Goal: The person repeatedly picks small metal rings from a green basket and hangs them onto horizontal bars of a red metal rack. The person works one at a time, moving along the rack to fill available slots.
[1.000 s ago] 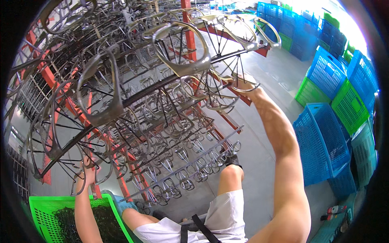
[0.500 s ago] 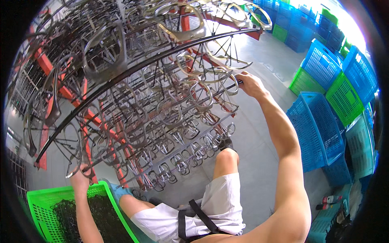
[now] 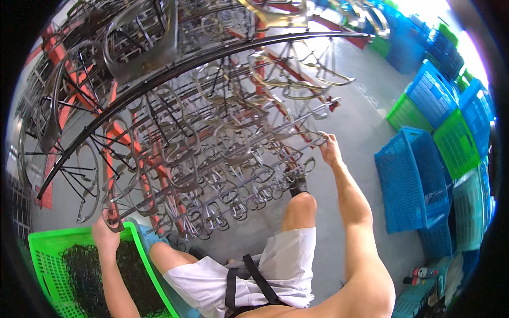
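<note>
Rows of looped grey metal pieces point(image 3: 140, 42) hang on black rods point(image 3: 201, 47) across a red rack point(image 3: 79, 85). My left hand point(image 3: 106, 230), at lower left above a green crate point(image 3: 42, 249), is closed on the left end of a lower hanging rod point(image 3: 132, 212); its fingers are partly behind the loops. My right hand point(image 3: 330, 149) grips that rod's right end, low on the rack's right side. The crate holds a dark tangled mass of small pieces point(image 3: 85, 270). Below the rods are my legs in white shorts.
Blue crates point(image 3: 397, 180) and green crates point(image 3: 456, 143) are stacked along the right, over a grey floor point(image 3: 360, 111). A pale blue container point(image 3: 148, 233) sits beside the green crate by my left leg. Bottles point(image 3: 424, 274) lie at lower right.
My right hand has moved down from the upper rods to a lower level. My left hand has shifted only slightly. The upper rods and loops appear higher in the picture than one second ago.
</note>
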Action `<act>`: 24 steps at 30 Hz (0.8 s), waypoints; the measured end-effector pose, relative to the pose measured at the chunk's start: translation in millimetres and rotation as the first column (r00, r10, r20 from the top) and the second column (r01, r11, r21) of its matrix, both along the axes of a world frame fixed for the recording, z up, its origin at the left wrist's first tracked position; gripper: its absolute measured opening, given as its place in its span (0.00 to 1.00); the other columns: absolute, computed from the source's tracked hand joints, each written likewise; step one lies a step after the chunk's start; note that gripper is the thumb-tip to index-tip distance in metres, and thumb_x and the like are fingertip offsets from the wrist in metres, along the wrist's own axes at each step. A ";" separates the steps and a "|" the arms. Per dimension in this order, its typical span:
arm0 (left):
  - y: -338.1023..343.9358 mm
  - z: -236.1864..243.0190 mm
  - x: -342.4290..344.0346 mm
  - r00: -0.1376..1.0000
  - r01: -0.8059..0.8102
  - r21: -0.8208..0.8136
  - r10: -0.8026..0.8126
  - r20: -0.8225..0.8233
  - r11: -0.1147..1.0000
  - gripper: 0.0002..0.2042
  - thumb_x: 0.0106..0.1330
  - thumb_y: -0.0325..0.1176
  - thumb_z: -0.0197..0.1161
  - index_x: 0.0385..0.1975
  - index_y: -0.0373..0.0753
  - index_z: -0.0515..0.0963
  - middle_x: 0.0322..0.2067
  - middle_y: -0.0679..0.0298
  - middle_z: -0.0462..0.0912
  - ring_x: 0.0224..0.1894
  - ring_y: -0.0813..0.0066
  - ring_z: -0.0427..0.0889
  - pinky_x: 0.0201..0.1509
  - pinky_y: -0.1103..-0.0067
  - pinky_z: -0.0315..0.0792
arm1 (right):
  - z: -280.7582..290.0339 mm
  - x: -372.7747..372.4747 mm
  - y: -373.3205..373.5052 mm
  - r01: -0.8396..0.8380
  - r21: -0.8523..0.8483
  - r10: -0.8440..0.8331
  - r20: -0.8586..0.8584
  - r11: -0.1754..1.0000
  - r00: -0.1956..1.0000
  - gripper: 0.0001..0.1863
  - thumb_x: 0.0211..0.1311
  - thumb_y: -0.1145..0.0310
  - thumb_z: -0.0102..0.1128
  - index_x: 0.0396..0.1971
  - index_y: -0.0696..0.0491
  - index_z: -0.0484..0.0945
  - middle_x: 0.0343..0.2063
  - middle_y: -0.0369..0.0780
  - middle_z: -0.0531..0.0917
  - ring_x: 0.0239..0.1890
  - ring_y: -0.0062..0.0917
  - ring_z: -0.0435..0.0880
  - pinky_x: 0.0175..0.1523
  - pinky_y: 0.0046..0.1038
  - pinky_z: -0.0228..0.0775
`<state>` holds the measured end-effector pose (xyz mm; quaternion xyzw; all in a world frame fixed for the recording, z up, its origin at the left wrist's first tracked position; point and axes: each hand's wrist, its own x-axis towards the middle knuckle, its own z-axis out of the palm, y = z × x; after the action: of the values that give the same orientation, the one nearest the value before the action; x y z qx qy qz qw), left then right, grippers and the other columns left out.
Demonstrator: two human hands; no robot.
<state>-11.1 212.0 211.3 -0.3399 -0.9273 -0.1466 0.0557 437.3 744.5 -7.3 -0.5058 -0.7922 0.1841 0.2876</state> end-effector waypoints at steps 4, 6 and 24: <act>-3.5 -13.0 3.1 0.997 0.076 0.166 -0.076 -0.010 0.983 0.22 0.52 0.27 0.66 0.49 0.38 0.73 0.33 0.52 0.82 0.36 0.54 0.82 0.38 0.69 0.74 | -17.0 -11.8 25.1 -0.567 0.200 0.464 0.394 0.799 0.793 0.22 0.49 0.67 0.66 0.48 0.48 0.77 0.54 0.42 0.73 0.57 0.35 0.69 0.61 0.33 0.64; -8.7 -22.1 4.4 0.999 0.038 0.210 -0.039 0.001 0.977 0.24 0.52 0.25 0.65 0.51 0.32 0.71 0.43 0.50 0.80 0.42 0.55 0.82 0.47 0.70 0.75 | -24.3 -31.5 34.8 -0.601 0.132 0.358 0.695 0.788 0.623 0.14 0.49 0.65 0.66 0.38 0.48 0.80 0.44 0.42 0.78 0.53 0.34 0.73 0.58 0.34 0.66; -14.0 -32.8 -7.4 0.991 0.082 0.336 -0.112 0.072 0.938 0.24 0.55 0.31 0.62 0.53 0.34 0.70 0.42 0.55 0.80 0.44 0.62 0.79 0.50 0.71 0.70 | -3.7 -14.8 37.0 -0.647 0.276 0.573 0.306 0.711 0.760 0.12 0.57 0.74 0.58 0.42 0.56 0.76 0.35 0.47 0.77 0.37 0.39 0.78 0.47 0.36 0.70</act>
<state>-18.6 198.0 178.5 -0.3640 -0.8729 -0.3187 0.0628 422.5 781.5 -11.0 -0.1670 -0.9590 0.0673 0.2189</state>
